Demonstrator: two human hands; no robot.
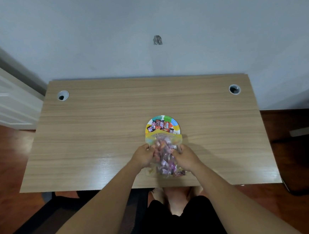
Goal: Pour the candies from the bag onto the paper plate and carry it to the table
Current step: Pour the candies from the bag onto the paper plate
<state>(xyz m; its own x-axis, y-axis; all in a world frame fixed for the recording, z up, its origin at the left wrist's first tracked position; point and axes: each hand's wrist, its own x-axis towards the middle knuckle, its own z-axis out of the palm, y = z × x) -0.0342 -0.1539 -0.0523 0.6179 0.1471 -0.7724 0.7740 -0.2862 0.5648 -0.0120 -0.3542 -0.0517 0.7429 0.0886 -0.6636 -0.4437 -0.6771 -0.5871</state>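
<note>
Nearest the viewer: two bare forearms reaching forward over the near edge of the worktop (99,125), a pale wood-grain surface.

Left hand (143,155): closed on the left side of the bag (165,153), fingers curled into the plastic.

Right hand (185,157): closed on the right side of the same bag, directly opposite the left hand.

Bag: clear plastic with a yellow band at its open mouth, held between the two hands and lying along the worktop. Its closed end sits nearer the person than the hands; its mouth points away from them, and overlaps the near rim of the paper plate (175,124). Wrapped candies, mostly pink and purple (individual wrappers blurred), still fill much of it.

Paper plate: just beyond the hands, flat on the worktop, with a multicoloured rim. A small heap of candies (160,125) in red, black and pink wrappers lies in its middle.

Farther off: two round cable holes, one (63,95) beyond and to the left of the hands, the other (234,89) beyond and to the right, both near the worktop's far edge against a pale wall.
</note>
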